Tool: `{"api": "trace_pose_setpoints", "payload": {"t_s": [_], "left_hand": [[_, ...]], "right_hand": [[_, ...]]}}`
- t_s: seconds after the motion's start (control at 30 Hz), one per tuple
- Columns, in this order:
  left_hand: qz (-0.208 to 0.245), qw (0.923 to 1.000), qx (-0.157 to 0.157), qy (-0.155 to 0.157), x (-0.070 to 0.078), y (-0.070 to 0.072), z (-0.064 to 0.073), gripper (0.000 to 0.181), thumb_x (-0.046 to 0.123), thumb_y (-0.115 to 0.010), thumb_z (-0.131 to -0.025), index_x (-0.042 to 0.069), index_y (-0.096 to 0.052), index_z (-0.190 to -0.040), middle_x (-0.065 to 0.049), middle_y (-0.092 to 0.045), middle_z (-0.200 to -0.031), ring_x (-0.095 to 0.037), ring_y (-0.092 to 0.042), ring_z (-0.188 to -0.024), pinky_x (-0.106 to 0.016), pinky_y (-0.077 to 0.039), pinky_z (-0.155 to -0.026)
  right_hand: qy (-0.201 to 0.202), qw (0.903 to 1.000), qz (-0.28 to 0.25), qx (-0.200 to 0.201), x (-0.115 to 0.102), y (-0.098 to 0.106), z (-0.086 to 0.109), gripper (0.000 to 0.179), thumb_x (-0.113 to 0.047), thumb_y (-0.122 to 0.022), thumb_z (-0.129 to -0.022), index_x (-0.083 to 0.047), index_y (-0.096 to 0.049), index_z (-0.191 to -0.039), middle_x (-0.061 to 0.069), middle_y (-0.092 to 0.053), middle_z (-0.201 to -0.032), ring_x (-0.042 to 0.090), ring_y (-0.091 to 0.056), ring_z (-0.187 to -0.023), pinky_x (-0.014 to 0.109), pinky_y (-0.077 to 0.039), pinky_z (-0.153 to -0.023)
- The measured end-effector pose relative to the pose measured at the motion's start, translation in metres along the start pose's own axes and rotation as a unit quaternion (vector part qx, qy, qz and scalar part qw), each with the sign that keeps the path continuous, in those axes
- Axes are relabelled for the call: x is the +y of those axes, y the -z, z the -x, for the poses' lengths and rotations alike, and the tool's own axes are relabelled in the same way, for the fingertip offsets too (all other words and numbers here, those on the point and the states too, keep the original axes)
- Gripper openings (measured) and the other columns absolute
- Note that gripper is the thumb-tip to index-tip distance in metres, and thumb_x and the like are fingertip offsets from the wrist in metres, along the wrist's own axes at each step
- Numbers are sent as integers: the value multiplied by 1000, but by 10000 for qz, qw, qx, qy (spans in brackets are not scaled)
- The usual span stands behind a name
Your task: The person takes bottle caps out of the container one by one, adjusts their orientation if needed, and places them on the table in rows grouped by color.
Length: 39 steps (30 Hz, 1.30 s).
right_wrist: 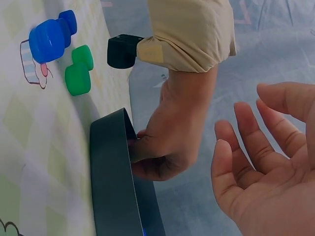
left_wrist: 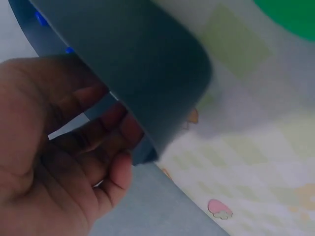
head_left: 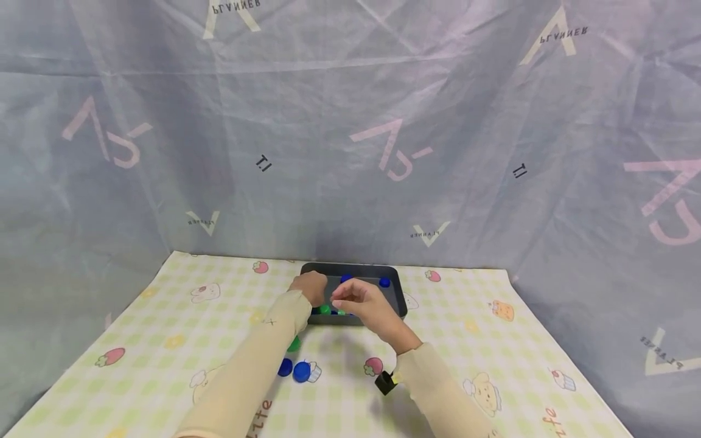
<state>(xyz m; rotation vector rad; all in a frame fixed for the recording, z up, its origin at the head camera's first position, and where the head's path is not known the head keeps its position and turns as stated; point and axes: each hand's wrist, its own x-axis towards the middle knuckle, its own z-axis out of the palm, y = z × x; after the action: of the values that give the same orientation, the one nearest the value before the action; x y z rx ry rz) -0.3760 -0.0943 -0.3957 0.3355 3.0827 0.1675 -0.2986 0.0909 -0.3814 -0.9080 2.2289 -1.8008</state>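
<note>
A dark grey tray (head_left: 398, 289) stands at the back of the table, with several blue caps (head_left: 385, 282) and green caps (head_left: 325, 309) in it. My left hand (head_left: 311, 288) reaches down into its left end. In the left wrist view that hand's fingertips go behind the tray wall (left_wrist: 152, 64), so what they touch or hold is hidden. Over the tray's front right part hovers my right hand (head_left: 369, 307), fingers loosely bent. The right wrist view shows nothing in the right hand's fingers (right_wrist: 251, 128).
In front of the tray, beside the left forearm, blue caps (head_left: 302, 371) and green caps (right_wrist: 78, 78) lie on the checked tablecloth (head_left: 181, 371). A small black camera (head_left: 386, 383) sits on the right wrist. Behind the table hangs a grey curtain (head_left: 306, 201).
</note>
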Motion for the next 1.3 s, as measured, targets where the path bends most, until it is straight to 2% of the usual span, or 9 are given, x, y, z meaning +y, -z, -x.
{"api": "trace_pose_setpoints", "payload": {"t_s": [0.13, 0.33, 0.5, 0.8, 1.0, 1.1, 1.17, 1.23, 1.3], "left_hand": [[34, 10000, 77, -31, 5, 0, 3, 3, 9, -72, -88, 9, -71, -91, -7, -68, -88, -20, -62, -75, -39, -53, -76], [-35, 10000, -79, 44, 5, -6, 3, 21, 7, -70, -91, 6, -70, -112, -20, -63, -119, -28, -65, -93, -43, -53, -85], [-247, 9996, 53, -107, 5, -7, 5, 7, 4, -67, -92, 8, -72, -94, -11, -72, -100, -26, -67, -88, -42, -54, -80], [-437, 9986, 156, -248, 1, -8, 5, 17, 3, -66, -93, 10, -70, -78, -5, -69, -75, -19, -62, -67, -38, -53, -68], [-152, 9907, 1118, -764, -5, 4, 8, 15, 3, -69, -87, 13, -69, -76, 1, -62, -66, -16, -58, -62, -37, -53, -67], [850, 9828, 1356, -925, -3, 16, 15, 13, 2, -71, -86, 13, -68, -80, 2, -63, -73, -16, -55, -63, -35, -50, -66], [1731, 9708, 1336, -984, 2, 25, 22, 10, 5, -73, -87, 14, -68, -86, 2, -62, -79, -15, -54, -67, -34, -49, -67], [2644, 9504, 1263, -1046, 7, 34, 29, 8, 12, -74, -90, 16, -66, -90, 1, -61, -84, -16, -54, -71, -33, -47, -67], [3486, 9221, 1280, -1085, 12, 42, 36, 8, 15, -74, -91, 16, -67, -94, -1, -61, -88, -18, -55, -75, -33, -47, -69]], "right_hand": [[96, 9999, -5, -71, 3, 0, 0, 20, -15, -68, -96, -2, -65, -110, 13, -65, -108, 28, -63, -98, 45, -52, -91], [41, 9999, 36, -125, 4, 1, 1, 18, -13, -67, -96, -2, -65, -111, 14, -66, -111, 32, -63, -104, 36, -53, -90], [48, 9999, -12, -144, 3, 0, 2, 18, -11, -67, -96, -1, -65, -111, 15, -65, -111, 39, -61, -106, 43, -52, -92], [37, 9996, 88, -266, 1, -2, 3, 18, -13, -67, -96, -2, -65, -110, 14, -66, -110, 33, -63, -104, 46, -51, -92], [-1, 9999, 158, -50, 1, 1, 2, 17, -13, -65, -98, -3, -66, -111, 15, -66, -111, 19, -64, -96, 42, -53, -89], [143, 9992, 209, 305, 0, 1, 2, 18, -11, -65, -97, -2, -65, -112, 16, -64, -117, 23, -64, -99, 35, -53, -82], [269, 9966, 337, 698, -1, 1, 1, 20, -9, -67, -95, -3, -64, -115, 13, -61, -122, 26, -62, -105, 30, -52, -80], [415, 9919, 526, 1077, -3, 2, 0, 24, -6, -70, -93, -5, -63, -116, 10, -56, -128, 29, -58, -110, 29, -50, -79], [549, 9868, 741, 1331, -5, 3, -1, 27, -4, -70, -92, -8, -63, -117, 6, -52, -131, 30, -55, -113, 29, -48, -81]]}}
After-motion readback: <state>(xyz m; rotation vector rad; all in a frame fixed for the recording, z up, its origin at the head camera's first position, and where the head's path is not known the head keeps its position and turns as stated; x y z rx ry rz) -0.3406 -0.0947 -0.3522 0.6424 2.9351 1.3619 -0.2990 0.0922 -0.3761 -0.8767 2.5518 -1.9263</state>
